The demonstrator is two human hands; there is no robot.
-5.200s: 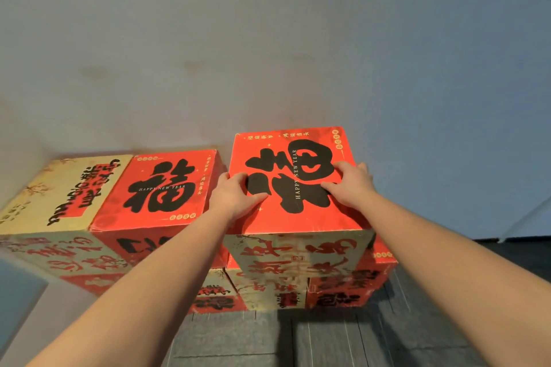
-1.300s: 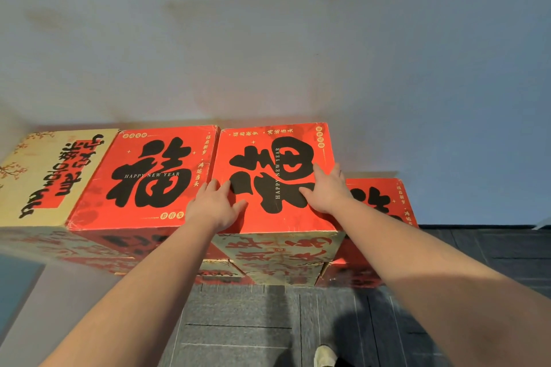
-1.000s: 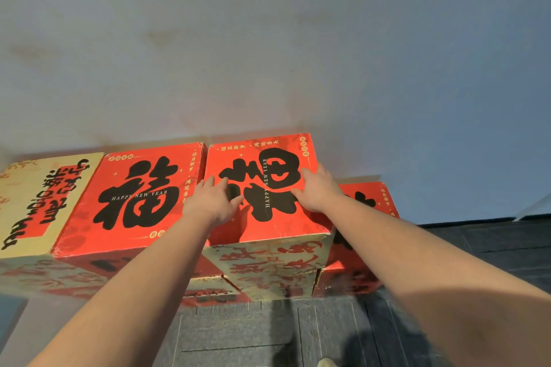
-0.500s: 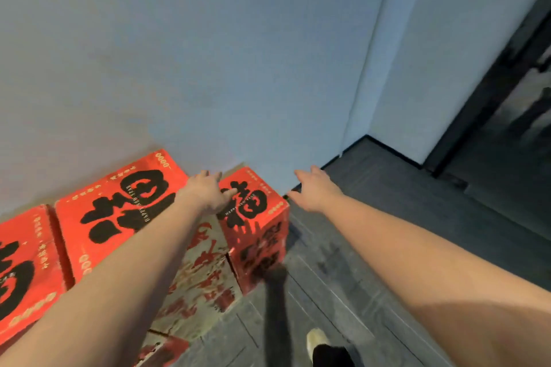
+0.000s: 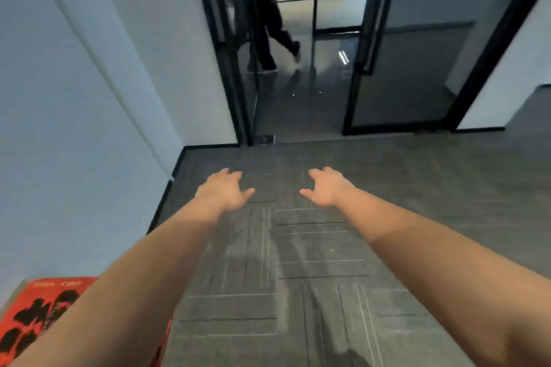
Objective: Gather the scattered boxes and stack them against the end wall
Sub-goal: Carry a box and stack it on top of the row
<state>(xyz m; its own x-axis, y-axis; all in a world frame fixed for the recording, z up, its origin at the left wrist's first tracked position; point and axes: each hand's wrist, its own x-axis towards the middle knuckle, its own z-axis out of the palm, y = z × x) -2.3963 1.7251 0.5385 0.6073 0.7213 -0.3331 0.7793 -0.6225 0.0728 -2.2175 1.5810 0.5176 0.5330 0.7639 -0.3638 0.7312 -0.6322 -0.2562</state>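
- Both of my hands were out in front of me over the floor, two bare forearms reaching forward, neither touching anything.
- My left hand point(image 5: 222, 192) had its fingers loosely spread and slightly curved, thumb pointing inward; it held nothing.
- My right hand point(image 5: 326, 189) mirrored it, fingers relaxed and apart, thumb turned toward the left hand, also holding nothing.
- Between and under the two hands lay the grey carpet tiles point(image 5: 298, 262), marked with thin pale and dark lines.
- One red box point(image 5: 38, 310) with black characters on its top showed at the lower left corner, beside the pale wall point(image 5: 74, 143) and partly hidden behind my left forearm; I counted only that one in view, and its far edges were cut off by the frame.
- A black skirting line point(image 5: 179, 164) ran where the wall met the floor.
- Farther out stood a dark-framed glass doorway point(image 5: 372, 48), with one glass panel to its right.
- Beyond the doorway I saw one person's legs point(image 5: 272, 33) in dark trousers, blurred, on a shiny floor.
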